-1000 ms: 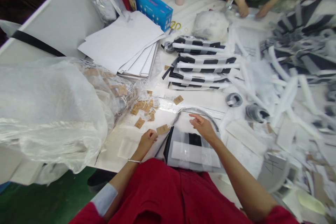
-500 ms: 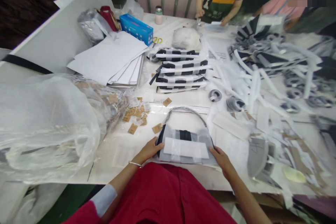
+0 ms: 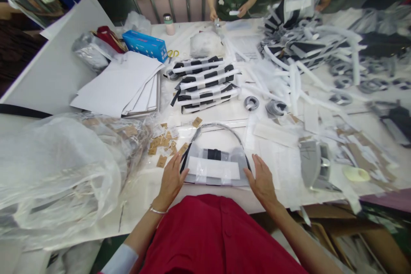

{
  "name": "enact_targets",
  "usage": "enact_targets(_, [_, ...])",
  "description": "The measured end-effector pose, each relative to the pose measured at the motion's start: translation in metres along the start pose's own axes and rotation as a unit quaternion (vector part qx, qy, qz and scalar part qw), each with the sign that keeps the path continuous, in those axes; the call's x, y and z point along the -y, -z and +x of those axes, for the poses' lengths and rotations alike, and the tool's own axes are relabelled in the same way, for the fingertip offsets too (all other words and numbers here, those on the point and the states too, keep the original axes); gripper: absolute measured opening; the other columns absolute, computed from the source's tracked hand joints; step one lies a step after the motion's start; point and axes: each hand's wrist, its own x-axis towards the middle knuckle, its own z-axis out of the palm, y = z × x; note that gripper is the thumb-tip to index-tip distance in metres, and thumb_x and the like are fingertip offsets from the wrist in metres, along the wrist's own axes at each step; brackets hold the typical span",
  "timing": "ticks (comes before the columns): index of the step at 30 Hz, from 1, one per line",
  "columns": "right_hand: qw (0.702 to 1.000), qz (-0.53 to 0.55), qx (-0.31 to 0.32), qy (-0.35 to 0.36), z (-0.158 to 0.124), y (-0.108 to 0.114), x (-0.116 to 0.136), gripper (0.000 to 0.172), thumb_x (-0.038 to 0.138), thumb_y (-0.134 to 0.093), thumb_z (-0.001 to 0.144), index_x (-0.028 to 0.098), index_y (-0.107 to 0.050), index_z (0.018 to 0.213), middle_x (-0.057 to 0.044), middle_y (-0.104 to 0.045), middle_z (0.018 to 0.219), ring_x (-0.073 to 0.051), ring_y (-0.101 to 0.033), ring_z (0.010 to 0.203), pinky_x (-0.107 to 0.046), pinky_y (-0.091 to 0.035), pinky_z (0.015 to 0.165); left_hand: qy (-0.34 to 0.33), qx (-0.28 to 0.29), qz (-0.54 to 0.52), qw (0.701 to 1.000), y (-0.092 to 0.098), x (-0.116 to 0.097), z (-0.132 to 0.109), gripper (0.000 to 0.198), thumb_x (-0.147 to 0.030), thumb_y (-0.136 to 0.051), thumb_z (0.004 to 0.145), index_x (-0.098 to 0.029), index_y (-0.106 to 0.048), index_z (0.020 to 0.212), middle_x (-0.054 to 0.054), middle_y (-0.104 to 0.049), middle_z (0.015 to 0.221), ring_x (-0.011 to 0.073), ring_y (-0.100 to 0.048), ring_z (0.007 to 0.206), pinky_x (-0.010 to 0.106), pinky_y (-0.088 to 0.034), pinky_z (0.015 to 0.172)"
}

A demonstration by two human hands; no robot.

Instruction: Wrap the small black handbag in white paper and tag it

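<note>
A grey handbag with an arched handle lies on the white table in front of me. Across its front is a white strip under clear tape or film, and a black piece shows above that. My left hand is at the bag's left edge, fingers stretched forward and thumb near the corner. At the right edge my right hand rests likewise, its fingers extended and apart from the thumb. Neither hand is wrapped round the bag. Brown cardboard tags with strings lie scattered to the left of it.
Beyond the bag is a stack of wrapped black and grey pieces. White sheets and a blue box stand back left; a big plastic bag fills the left. Strips and rolls crowd the right. Two people work across the table.
Both hands have loosened from the handbag's sides, and their fingers are now stretched forward. The camera view has shifted, so the far objects appear further left.
</note>
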Motion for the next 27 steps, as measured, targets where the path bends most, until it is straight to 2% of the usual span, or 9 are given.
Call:
enact_targets(3, [0.985, -0.078, 0.015, 0.151, -0.014, 0.005, 0.006, 0.06, 0.045, -0.045, 0.094, 0.019, -0.035, 0.147, -0.013, -0.042, 0.153, -0.03, -0.032, 0.144, -0.054, -0.024, 0.119, -0.169, 0.057, 0.09, 0.98, -0.007, -0.011, -0.013, 0.065, -0.045, -0.047, 0.095, -0.018, -0.026, 0.151, 0.015, -0.036, 0.155, 0.0284, -0.03, 0.145, 0.05, -0.027, 0.118])
enact_targets(6, [0.965, -0.12, 0.049, 0.227, -0.031, -0.003, 0.004, 0.058, 0.04, -0.046, 0.095, 0.023, -0.032, 0.149, -0.01, -0.048, 0.149, -0.028, -0.038, 0.142, -0.052, -0.022, 0.12, -0.226, 0.096, 0.148, 0.958, -0.017, -0.015, -0.022, 0.065, -0.042, -0.046, 0.096, -0.019, -0.023, 0.152, 0.014, -0.037, 0.155, 0.0291, -0.029, 0.146, 0.05, -0.027, 0.118])
enact_targets(9, [0.964, -0.129, 0.054, 0.226, -0.04, -0.009, 0.0, 0.056, 0.041, -0.045, 0.095, 0.024, -0.034, 0.148, -0.01, -0.054, 0.144, -0.027, -0.044, 0.137, -0.051, -0.022, 0.119, -0.224, 0.089, 0.167, 0.956, -0.021, -0.015, -0.025, 0.062, -0.04, -0.046, 0.096, -0.019, -0.026, 0.152, 0.014, -0.038, 0.154, 0.0292, -0.03, 0.145, 0.05, -0.028, 0.117])
enact_targets(11, [0.967, -0.126, 0.048, 0.218, -0.039, -0.007, 0.001, 0.061, 0.047, -0.047, 0.094, 0.023, -0.034, 0.148, -0.012, -0.052, 0.145, -0.029, -0.043, 0.138, -0.052, -0.021, 0.119, -0.222, 0.089, 0.173, 0.956, -0.017, -0.017, -0.021, 0.07, -0.046, -0.051, 0.093, -0.017, -0.024, 0.152, 0.016, -0.036, 0.155, 0.0297, -0.028, 0.146, 0.049, -0.027, 0.118])
enact_targets(15, [0.961, -0.115, 0.086, 0.238, -0.022, -0.003, 0.012, 0.09, 0.065, -0.057, 0.081, 0.018, -0.027, 0.151, -0.017, -0.044, 0.15, -0.032, -0.038, 0.14, -0.053, -0.024, 0.117, -0.21, 0.119, 0.21, 0.947, -0.009, -0.024, -0.002, 0.1, -0.062, -0.065, 0.079, -0.012, -0.02, 0.153, 0.021, -0.025, 0.158, 0.0347, -0.022, 0.147, 0.053, -0.024, 0.118])
enact_targets(19, [0.954, -0.113, 0.158, 0.228, 0.0, -0.012, 0.019, 0.11, 0.07, -0.069, 0.067, 0.017, -0.023, 0.152, -0.02, -0.043, 0.15, -0.037, -0.038, 0.138, -0.056, -0.029, 0.113, -0.179, 0.175, 0.233, 0.939, -0.013, -0.03, 0.017, 0.118, -0.066, -0.077, 0.062, -0.011, -0.023, 0.151, 0.024, -0.028, 0.156, 0.0395, -0.025, 0.145, 0.056, -0.025, 0.116])
enact_targets(22, [0.954, -0.102, 0.181, 0.217, 0.009, -0.019, 0.019, 0.112, 0.065, -0.074, 0.063, 0.017, -0.025, 0.151, -0.019, -0.048, 0.145, -0.037, -0.041, 0.135, -0.056, -0.028, 0.114, -0.168, 0.174, 0.223, 0.944, -0.018, -0.033, 0.019, 0.121, -0.059, -0.084, 0.057, -0.011, -0.023, 0.151, 0.024, -0.036, 0.152, 0.0401, -0.03, 0.143, 0.054, -0.027, 0.116])
enact_targets(27, [0.957, -0.073, 0.172, 0.223, 0.01, -0.019, 0.014, 0.106, 0.057, -0.077, 0.063, 0.017, -0.029, 0.149, -0.016, -0.054, 0.134, -0.035, -0.047, 0.128, -0.054, -0.028, 0.115, -0.164, 0.135, 0.187, 0.959, -0.021, -0.036, 0.011, 0.11, -0.049, -0.085, 0.062, -0.013, -0.026, 0.148, 0.021, -0.047, 0.142, 0.0379, -0.041, 0.135, 0.05, -0.035, 0.11])
